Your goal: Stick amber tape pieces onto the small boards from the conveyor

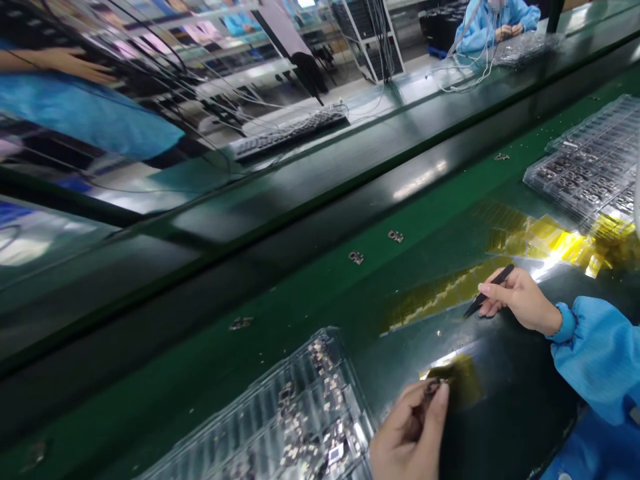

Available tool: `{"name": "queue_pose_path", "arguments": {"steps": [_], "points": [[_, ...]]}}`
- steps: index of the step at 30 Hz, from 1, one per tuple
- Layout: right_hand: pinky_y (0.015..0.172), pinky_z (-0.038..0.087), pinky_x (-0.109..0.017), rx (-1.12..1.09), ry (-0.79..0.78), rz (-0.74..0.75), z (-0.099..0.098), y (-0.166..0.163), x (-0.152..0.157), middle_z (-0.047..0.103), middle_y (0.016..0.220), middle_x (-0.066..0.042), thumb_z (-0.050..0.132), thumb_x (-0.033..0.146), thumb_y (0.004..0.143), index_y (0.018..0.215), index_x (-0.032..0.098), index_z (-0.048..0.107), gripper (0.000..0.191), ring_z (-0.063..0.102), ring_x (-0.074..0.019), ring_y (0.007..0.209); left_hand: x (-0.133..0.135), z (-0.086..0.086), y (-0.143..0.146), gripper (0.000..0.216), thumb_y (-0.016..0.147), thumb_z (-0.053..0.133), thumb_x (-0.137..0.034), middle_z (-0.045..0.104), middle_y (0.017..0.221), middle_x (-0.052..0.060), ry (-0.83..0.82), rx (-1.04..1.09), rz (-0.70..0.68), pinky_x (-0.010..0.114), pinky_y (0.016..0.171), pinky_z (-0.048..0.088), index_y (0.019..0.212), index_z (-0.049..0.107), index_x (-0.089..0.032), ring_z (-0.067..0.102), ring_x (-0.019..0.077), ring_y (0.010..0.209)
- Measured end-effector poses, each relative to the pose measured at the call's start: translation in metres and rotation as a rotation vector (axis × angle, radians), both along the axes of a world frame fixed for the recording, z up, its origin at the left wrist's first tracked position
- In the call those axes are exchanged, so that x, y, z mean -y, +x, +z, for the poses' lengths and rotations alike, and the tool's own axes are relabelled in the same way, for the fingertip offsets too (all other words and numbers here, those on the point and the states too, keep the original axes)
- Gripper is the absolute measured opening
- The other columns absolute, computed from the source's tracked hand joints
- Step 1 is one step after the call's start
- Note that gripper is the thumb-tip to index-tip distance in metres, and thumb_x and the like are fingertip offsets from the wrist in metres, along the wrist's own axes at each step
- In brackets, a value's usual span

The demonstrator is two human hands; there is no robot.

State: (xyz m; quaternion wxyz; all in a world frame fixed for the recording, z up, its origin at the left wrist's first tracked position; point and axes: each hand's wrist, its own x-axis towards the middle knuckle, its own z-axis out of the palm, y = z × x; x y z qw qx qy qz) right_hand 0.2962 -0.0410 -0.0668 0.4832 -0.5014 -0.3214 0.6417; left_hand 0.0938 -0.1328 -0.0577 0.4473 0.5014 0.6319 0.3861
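Observation:
My left hand (411, 433) is at the bottom edge, fingers pinched on a small dark metal part (433, 387). A clear plastic tray (260, 413) with several such parts in its pockets lies just left of that hand. My right hand (520, 300), in a blue sleeve, grips black tweezers (487, 292) whose tips touch a strip of yellow tape pieces (440, 293) on the dark work mat. A single yellow tape piece (463, 377) lies by my left fingertips.
A green conveyor belt (300, 293) runs diagonally with loose small parts (356, 257) on it. More clear trays (590, 160) and yellow tape sheets (550, 240) sit at right. A keyboard (290, 133) lies beyond the belt. Another person in blue (493, 23) works at the top right.

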Motion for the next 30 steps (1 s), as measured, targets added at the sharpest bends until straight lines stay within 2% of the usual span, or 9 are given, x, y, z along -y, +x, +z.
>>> {"name": "queue_pose_path", "arguments": {"steps": [1,3,6,8,10,15,21,25,30], "points": [[0.040,0.049,-0.019,-0.024,-0.001,-0.042,0.001,-0.001,0.001,0.064,0.048,-0.001,0.076,0.042,0.059,0.068,0.013,0.056,0.037,0.064,-0.0151,0.045,-0.004,0.000,0.001,0.014,0.072,0.067,-0.031,0.065,0.065,0.001,-0.069,0.125,0.081,0.019,0.048,0.045,0.078,0.065,-0.018,0.058,0.0117,0.054],[0.040,0.050,-0.019,-0.059,0.014,-0.094,0.004,-0.004,0.005,0.065,0.050,-0.001,0.076,0.040,0.060,0.070,0.013,0.057,0.035,0.065,-0.0158,0.047,-0.012,-0.003,0.008,0.025,0.069,0.071,-0.031,0.061,0.059,-0.003,-0.192,0.343,0.152,0.019,0.046,0.044,0.087,0.062,-0.017,0.054,0.0092,0.048],[0.043,0.052,-0.020,-0.075,0.066,-0.118,0.006,-0.014,0.015,0.067,0.054,-0.002,0.074,0.038,0.065,0.073,0.013,0.058,0.031,0.066,-0.0161,0.050,-0.026,-0.007,0.024,0.038,0.064,0.075,-0.029,0.065,0.067,0.000,-0.320,0.556,0.165,0.022,0.055,0.050,0.095,0.057,-0.015,0.062,0.0127,0.061],[0.045,0.054,-0.020,-0.066,0.087,-0.110,0.004,-0.021,0.022,0.067,0.056,-0.002,0.073,0.037,0.068,0.074,0.014,0.058,0.028,0.067,-0.0157,0.051,-0.034,-0.008,0.032,0.038,0.064,0.076,-0.028,0.068,0.075,0.004,-0.372,0.636,0.182,0.024,0.064,0.052,0.092,0.056,-0.013,0.065,0.0155,0.071],[0.046,0.054,-0.020,-0.045,0.091,-0.097,0.000,-0.027,0.026,0.067,0.058,-0.002,0.072,0.037,0.069,0.073,0.014,0.059,0.027,0.067,-0.0155,0.052,-0.038,-0.007,0.035,0.037,0.064,0.076,-0.027,0.070,0.082,0.007,-0.382,0.675,0.204,0.025,0.066,0.053,0.091,0.056,-0.012,0.066,0.0163,0.074],[0.048,0.055,-0.020,0.027,0.125,-0.109,0.000,-0.033,0.028,0.068,0.059,-0.003,0.070,0.036,0.072,0.074,0.014,0.060,0.025,0.067,-0.0143,0.053,-0.037,-0.006,0.035,0.030,0.068,0.073,-0.028,0.070,0.082,0.008,-0.349,0.676,0.189,0.018,0.051,0.049,0.087,0.058,-0.011,0.065,0.0127,0.064],[0.049,0.057,-0.025,0.064,0.130,-0.123,0.007,-0.043,0.029,0.067,0.057,-0.003,0.071,0.040,0.069,0.070,0.015,0.060,0.028,0.067,-0.0178,0.054,-0.037,-0.009,0.034,0.038,0.067,0.074,-0.024,0.071,0.086,0.008,-0.354,0.761,0.234,0.022,0.065,0.053,0.098,0.056,-0.013,0.068,0.0160,0.074],[0.056,0.058,-0.027,0.084,0.159,-0.118,0.006,-0.049,0.030,0.069,0.065,-0.004,0.070,0.039,0.069,0.069,0.016,0.060,0.025,0.069,-0.0186,0.060,-0.037,-0.009,0.035,0.033,0.068,0.073,-0.024,0.071,0.090,0.010,-0.342,0.783,0.216,0.022,0.066,0.053,0.094,0.058,-0.012,0.067,0.0194,0.084],[0.062,0.057,-0.029,0.154,0.197,-0.122,0.004,-0.050,0.031,0.069,0.065,-0.004,0.069,0.038,0.071,0.068,0.016,0.061,0.023,0.067,-0.0178,0.061,-0.037,-0.010,0.036,0.031,0.067,0.074,-0.025,0.072,0.090,0.010,-0.342,0.793,0.240,0.023,0.066,0.054,0.091,0.058,-0.012,0.067,0.0209,0.088]]}}
